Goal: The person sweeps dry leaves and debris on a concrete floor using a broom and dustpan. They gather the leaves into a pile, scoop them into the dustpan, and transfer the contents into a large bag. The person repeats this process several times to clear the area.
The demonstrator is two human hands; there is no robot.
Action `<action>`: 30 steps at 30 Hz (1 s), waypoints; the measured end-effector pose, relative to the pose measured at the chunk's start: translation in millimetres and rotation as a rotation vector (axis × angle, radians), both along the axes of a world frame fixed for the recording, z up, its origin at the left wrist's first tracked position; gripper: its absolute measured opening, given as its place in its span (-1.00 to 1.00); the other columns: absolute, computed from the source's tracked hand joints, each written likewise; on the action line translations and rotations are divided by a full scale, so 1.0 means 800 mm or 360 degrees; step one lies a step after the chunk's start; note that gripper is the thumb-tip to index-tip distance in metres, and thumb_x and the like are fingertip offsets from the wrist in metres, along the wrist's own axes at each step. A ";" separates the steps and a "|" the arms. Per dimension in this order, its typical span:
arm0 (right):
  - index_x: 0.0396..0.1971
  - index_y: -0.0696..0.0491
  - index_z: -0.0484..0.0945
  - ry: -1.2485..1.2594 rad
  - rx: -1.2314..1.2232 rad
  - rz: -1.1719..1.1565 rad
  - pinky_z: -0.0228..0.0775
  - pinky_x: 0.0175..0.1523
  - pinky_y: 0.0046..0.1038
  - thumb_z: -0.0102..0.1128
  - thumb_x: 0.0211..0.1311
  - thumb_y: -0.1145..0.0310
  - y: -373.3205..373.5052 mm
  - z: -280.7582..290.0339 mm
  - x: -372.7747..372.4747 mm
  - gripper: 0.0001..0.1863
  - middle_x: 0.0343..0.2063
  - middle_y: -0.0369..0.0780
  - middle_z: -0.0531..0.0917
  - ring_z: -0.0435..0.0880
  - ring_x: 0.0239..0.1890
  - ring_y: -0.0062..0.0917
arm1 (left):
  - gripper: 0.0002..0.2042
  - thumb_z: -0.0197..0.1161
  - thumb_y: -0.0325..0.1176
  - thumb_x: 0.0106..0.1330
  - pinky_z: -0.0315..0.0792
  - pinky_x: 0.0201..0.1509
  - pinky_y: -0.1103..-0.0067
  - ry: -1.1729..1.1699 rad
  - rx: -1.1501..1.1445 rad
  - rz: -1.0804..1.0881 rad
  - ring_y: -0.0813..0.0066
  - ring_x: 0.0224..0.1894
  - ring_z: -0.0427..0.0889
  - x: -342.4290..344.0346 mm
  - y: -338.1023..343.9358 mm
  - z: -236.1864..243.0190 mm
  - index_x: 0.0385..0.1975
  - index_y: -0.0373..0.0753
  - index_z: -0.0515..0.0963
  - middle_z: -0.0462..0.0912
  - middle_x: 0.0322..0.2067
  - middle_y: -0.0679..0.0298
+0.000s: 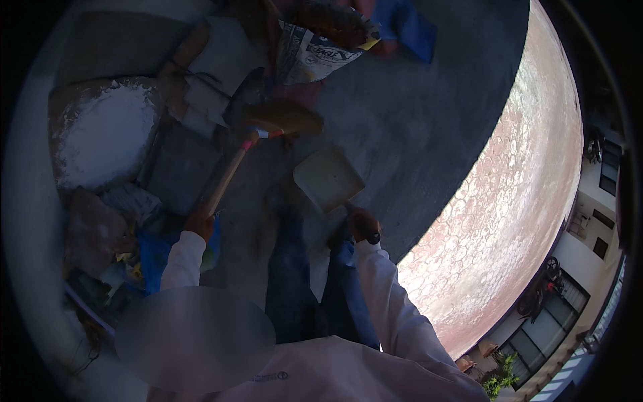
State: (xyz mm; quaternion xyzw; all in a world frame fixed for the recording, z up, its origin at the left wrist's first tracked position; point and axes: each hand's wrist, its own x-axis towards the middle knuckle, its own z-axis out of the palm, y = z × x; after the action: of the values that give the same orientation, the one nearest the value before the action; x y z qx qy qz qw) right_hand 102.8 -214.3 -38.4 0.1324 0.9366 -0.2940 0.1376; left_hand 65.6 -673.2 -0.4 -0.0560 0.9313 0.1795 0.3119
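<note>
My left hand [201,221] is closed round the wooden handle of a hand broom [229,175]. Its brush head [284,118] points away from me, over the dark floor and just below an open printed bag [315,55] with reddish-brown contents. In my right hand [364,226], the fingers are wrapped round the short handle of a pale, square-edged dustpan [328,177]. The dustpan lies between the brush head and my legs, apart from the broom. Whether anything is on it is too dark to tell.
At the left, an open sack or tray holds white powder [107,134]. Grey blocks or boxes [181,161] stand beside it. Crumpled bags and a blue plastic bag [155,254] lie near my left forearm. Sunlit paving [495,221] stretches along the right, and something blue [408,30] lies far ahead.
</note>
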 end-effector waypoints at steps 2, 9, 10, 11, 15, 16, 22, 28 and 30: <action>-0.37 0.00 0.55 -0.0009 -0.0149 -0.0123 0.42 -0.22 -0.47 0.26 -0.19 0.36 -0.011 -0.014 -0.005 -0.74 -0.41 -0.23 0.61 0.60 -0.31 -0.47 | -0.64 0.03 -0.25 0.13 0.32 -0.05 0.38 0.0071 -0.0020 0.0014 0.03 -0.14 0.43 0.042 -0.018 0.012 -0.13 -0.33 0.33 0.45 -0.24 -0.09; -0.35 -0.01 0.52 -0.0333 -0.0145 -0.0250 0.34 -0.10 -0.45 0.21 -0.16 0.12 -0.018 -0.060 0.010 -0.65 -0.33 -0.24 0.58 0.55 -0.21 -0.40 | -0.63 0.14 -0.32 0.05 0.37 -0.26 0.41 0.0054 0.0251 0.0562 0.17 -0.33 0.46 0.129 0.024 0.062 -0.14 -0.30 0.33 0.45 -0.37 0.04; -0.34 -0.01 0.52 -0.0324 -0.0137 -0.0170 0.34 -0.09 -0.45 0.22 -0.16 0.12 -0.016 -0.067 0.013 -0.64 -0.33 -0.23 0.58 0.55 -0.21 -0.40 | -0.65 0.13 -0.33 0.06 0.38 -0.34 0.46 0.0212 0.0244 0.0550 0.24 -0.39 0.48 0.126 0.044 0.066 -0.15 -0.31 0.33 0.45 -0.41 0.06; -0.29 -0.03 0.52 -0.0378 -0.0096 -0.0116 0.33 -0.07 -0.43 0.22 -0.16 0.13 -0.013 -0.074 0.019 -0.62 -0.32 -0.19 0.57 0.54 -0.19 -0.37 | -0.66 0.13 -0.34 0.05 0.39 -0.37 0.48 0.0217 0.0275 0.0656 0.29 -0.43 0.48 0.122 0.064 0.074 -0.17 -0.32 0.34 0.44 -0.39 0.08; -0.18 -0.08 0.46 -0.0341 -0.0591 -0.0050 0.31 -0.02 -0.38 0.22 -0.16 0.15 0.006 -0.086 0.055 -0.56 -0.29 -0.15 0.56 0.52 -0.15 -0.34 | -0.75 0.15 -0.41 0.01 0.38 -0.47 0.54 -0.0368 0.0484 0.1141 0.38 -0.58 0.45 0.088 0.127 0.119 -0.29 -0.34 0.39 0.36 -0.23 0.14; -0.14 -0.09 0.43 -0.0570 -0.0692 -0.0041 0.30 -0.02 -0.36 0.23 -0.16 0.16 0.014 -0.083 0.065 -0.53 -0.27 -0.15 0.56 0.51 -0.13 -0.31 | -0.76 0.14 -0.41 0.02 0.36 -0.55 0.54 -0.0396 0.0599 0.1245 0.41 -0.64 0.43 0.077 0.140 0.124 -0.32 -0.34 0.39 0.39 -0.30 0.14; 0.10 -0.24 0.13 -0.0835 -0.0325 0.0555 0.32 -0.06 -0.28 0.24 -0.14 0.12 0.013 -0.062 0.093 -0.27 -0.12 -0.14 0.47 0.49 -0.14 -0.16 | -0.86 0.10 -0.40 0.06 0.23 -0.77 0.62 -0.0548 0.0910 0.1326 0.58 -0.83 0.32 0.034 0.179 0.130 -0.43 -0.32 0.38 0.34 -0.73 0.31; 0.12 -0.28 0.09 -0.1246 -0.0496 0.0511 0.32 -0.06 -0.28 0.15 -0.03 0.21 0.002 -0.040 0.094 -0.34 -0.10 -0.12 0.46 0.48 -0.12 -0.17 | -0.81 0.09 -0.37 0.12 0.16 -0.83 0.67 -0.0567 0.0812 0.1213 0.59 -0.86 0.29 0.017 0.217 0.148 -0.33 -0.30 0.31 0.33 -0.76 0.32; 0.13 -0.27 0.08 -0.1198 -0.0469 0.0675 0.32 -0.05 -0.30 0.11 -0.01 0.28 0.011 -0.045 0.093 -0.35 -0.09 -0.13 0.46 0.48 -0.11 -0.18 | -0.82 0.09 -0.37 0.13 0.16 -0.84 0.67 -0.0601 0.0757 0.1272 0.58 -0.86 0.30 0.014 0.242 0.162 -0.35 -0.29 0.32 0.33 -0.75 0.32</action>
State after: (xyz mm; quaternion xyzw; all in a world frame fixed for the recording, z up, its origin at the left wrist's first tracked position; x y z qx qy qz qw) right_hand 177.5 -205.4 -74.4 0.0144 0.7759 -0.3208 0.5430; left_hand 76.9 -479.3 128.9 -0.3671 0.6977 0.4790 0.3860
